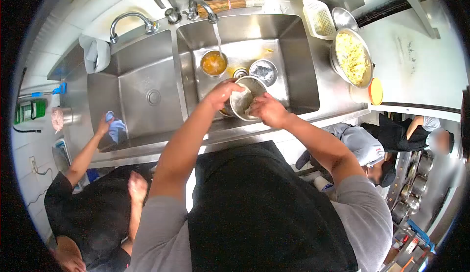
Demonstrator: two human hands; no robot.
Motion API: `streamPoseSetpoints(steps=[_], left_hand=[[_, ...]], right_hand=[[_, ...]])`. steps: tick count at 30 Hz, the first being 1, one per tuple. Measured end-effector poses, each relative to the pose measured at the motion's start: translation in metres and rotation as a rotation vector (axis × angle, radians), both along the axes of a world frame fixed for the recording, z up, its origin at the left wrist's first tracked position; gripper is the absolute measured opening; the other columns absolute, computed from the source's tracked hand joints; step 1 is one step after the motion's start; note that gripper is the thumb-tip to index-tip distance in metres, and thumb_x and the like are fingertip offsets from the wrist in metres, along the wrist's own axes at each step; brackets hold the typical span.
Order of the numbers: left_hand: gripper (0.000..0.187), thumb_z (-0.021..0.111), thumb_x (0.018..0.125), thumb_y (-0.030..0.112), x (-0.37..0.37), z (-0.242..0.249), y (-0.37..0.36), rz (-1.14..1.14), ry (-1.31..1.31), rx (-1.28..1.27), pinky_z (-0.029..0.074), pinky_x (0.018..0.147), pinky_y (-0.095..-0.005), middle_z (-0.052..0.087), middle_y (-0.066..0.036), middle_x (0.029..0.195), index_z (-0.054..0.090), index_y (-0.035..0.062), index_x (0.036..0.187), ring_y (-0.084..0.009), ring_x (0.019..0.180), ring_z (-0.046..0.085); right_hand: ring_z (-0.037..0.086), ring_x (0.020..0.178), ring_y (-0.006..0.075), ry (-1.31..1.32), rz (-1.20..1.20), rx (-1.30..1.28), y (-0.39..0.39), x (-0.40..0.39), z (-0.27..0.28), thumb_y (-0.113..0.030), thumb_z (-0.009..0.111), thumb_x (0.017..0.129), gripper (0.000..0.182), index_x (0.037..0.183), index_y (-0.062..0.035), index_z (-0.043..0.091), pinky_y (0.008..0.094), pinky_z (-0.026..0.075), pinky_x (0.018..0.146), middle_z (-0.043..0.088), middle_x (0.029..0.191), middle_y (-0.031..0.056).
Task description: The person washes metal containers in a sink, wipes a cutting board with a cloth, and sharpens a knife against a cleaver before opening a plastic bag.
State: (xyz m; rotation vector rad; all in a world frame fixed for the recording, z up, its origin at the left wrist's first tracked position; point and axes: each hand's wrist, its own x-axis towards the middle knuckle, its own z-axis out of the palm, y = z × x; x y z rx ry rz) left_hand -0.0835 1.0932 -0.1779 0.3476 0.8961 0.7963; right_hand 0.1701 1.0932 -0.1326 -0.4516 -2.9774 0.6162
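Note:
Over the front of the right sink basin [296,42], a round metal bowl [243,106] is tilted toward me. My left hand [224,94] is closed on its left rim, the thumb over the edge. On the right rim lies my right hand [269,110], its fingers curled into the bowl; whether they also hold something small is hidden. Just beyond, a metal pot of orange-tinted water [214,63] stands under the running faucet [209,13]. A second small metal bowl [264,71] sits beside the drain [240,72]. Part of another metal rim shows below my left hand.
On the right counter are a large bowl of pale yellow shredded food [351,56], a white basket [319,20] and an orange-lidded tub [375,92]. At left, a co-worker's hand [106,123] holds a blue cloth [116,130] by the left basin [142,76]. Other people stand at right.

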Motion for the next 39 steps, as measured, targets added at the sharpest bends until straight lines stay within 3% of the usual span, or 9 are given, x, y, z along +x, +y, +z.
streamPoseSetpoints(steps=[4, 13, 19, 23, 26, 28, 32, 37, 39], left_hand=[[0.063, 0.075, 0.091, 0.025, 0.058, -0.001, -0.007, 0.535, 0.245, 0.006, 0.045, 0.108, -0.0457, 0.06, -0.013, 0.14, 0.049, 0.0048, 0.145, -0.0272, 0.132, 0.054], [0.05, 0.062, 0.103, 0.045, 0.034, 0.044, -0.013, 0.081, 0.057, -0.082, 0.051, 0.103, -0.0459, 0.062, -0.01, 0.138, 0.057, 0.0133, 0.141, -0.0238, 0.125, 0.061], [0.064, 0.065, 0.102, 0.049, 0.072, 0.068, -0.025, 0.303, 0.222, 0.153, 0.049, 0.108, -0.0475, 0.058, -0.009, 0.144, 0.046, 0.0133, 0.15, -0.0287, 0.129, 0.059], [0.073, 0.069, 0.1, 0.043, 0.084, 0.059, -0.028, 0.476, 0.401, 0.179, 0.042, 0.113, -0.044, 0.054, -0.018, 0.147, 0.041, 0.0063, 0.156, -0.0296, 0.134, 0.053], [0.06, 0.069, 0.1, 0.04, 0.081, 0.037, -0.034, 0.376, 0.796, 0.353, 0.045, 0.108, -0.0378, 0.063, -0.018, 0.133, 0.057, 0.0028, 0.145, -0.0286, 0.124, 0.06], [0.055, 0.069, 0.1, 0.04, 0.064, 0.041, -0.031, 0.467, 0.657, 0.228, 0.049, 0.103, -0.0379, 0.066, -0.017, 0.128, 0.061, 0.0034, 0.139, -0.0278, 0.119, 0.063], [0.038, 0.067, 0.101, 0.04, 0.019, 0.029, -0.049, 0.397, 0.166, 0.006, 0.059, 0.082, -0.0385, 0.073, -0.009, 0.116, 0.066, 0.0074, 0.12, -0.0231, 0.099, 0.072], [0.042, 0.063, 0.103, 0.045, 0.024, 0.04, -0.078, 0.427, -0.197, -0.116, 0.061, 0.087, -0.0411, 0.072, -0.008, 0.115, 0.064, 0.009, 0.126, -0.0203, 0.098, 0.073], [0.053, 0.067, 0.1, 0.047, 0.019, 0.058, -0.101, 0.466, -0.127, -0.178, 0.056, 0.096, -0.0431, 0.072, -0.011, 0.121, 0.061, 0.0073, 0.134, -0.0253, 0.109, 0.07]], right_hand=[[0.067, 0.104, 0.0376, -0.037, -0.461, -0.183, -0.003, -0.037, -0.008, -0.009, 0.075, 0.074, 0.039, 0.112, -0.0086, 0.067, 0.0492, 0.054, 0.087, 0.07, 0.11, 0.0159], [0.056, 0.119, 0.0484, 0.472, -0.682, -0.79, -0.001, -0.06, -0.001, -0.002, 0.07, 0.077, 0.045, 0.12, 0.002, 0.058, 0.0522, 0.046, 0.104, 0.058, 0.125, 0.0299], [0.063, 0.118, 0.0363, -0.077, -0.435, 0.221, 0.051, -0.044, 0.024, -0.017, 0.07, 0.082, 0.037, 0.115, 0.0002, 0.072, 0.0496, 0.049, 0.102, 0.067, 0.125, 0.0207], [0.07, 0.114, 0.0385, -0.636, 0.061, -0.334, 0.059, -0.065, 0.012, -0.013, 0.063, 0.087, 0.031, 0.113, -0.0048, 0.079, 0.0459, 0.052, 0.101, 0.073, 0.121, 0.0235], [0.069, 0.113, 0.0378, -0.384, -0.148, -0.697, 0.035, -0.054, 0.019, -0.015, 0.064, 0.088, 0.04, 0.125, -0.0026, 0.072, 0.0455, 0.052, 0.101, 0.072, 0.12, 0.024], [0.067, 0.11, 0.0371, 0.285, -0.6, -1.546, 0.011, -0.05, 0.026, -0.021, 0.069, 0.088, 0.049, 0.133, -0.0026, 0.063, 0.0453, 0.051, 0.101, 0.072, 0.116, 0.0246], [0.069, 0.11, 0.0385, -0.15, 0.003, -0.446, -0.002, -0.023, 0.066, -0.024, 0.08, 0.084, 0.05, 0.129, -0.0101, 0.065, 0.0458, 0.054, 0.095, 0.072, 0.114, 0.0212], [0.073, 0.098, 0.0352, -0.322, -0.037, -0.146, 0.007, -0.014, 0.021, -0.02, 0.085, 0.08, 0.045, 0.121, -0.0085, 0.07, 0.0429, 0.057, 0.087, 0.076, 0.104, 0.0172], [0.074, 0.094, 0.0242, 0.013, -0.214, -0.559, 0.01, -0.001, -0.012, -0.008, 0.084, 0.081, 0.044, 0.123, -0.0068, 0.071, 0.039, 0.057, 0.088, 0.077, 0.107, 0.0135]])
